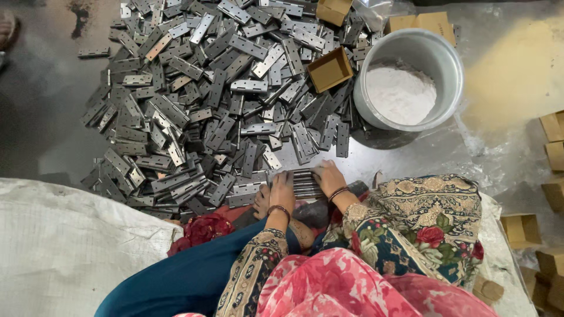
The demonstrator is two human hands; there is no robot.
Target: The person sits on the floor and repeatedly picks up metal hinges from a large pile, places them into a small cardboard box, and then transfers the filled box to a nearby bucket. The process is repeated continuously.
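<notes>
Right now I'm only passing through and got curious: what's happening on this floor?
A person sits on the floor, both hands on a small stack of metal hinges. The left hand and right hand press it from either side. A big heap of loose hinges spreads ahead, with a bucket of white powder and a small open cardboard box beside it.

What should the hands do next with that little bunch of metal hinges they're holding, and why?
Probably square the stack of hinges a bit more, pressing its ends flush. The left hand and right hand clamp it from both sides, and small open cardboard boxes lie nearby on the hinge pile.
</notes>
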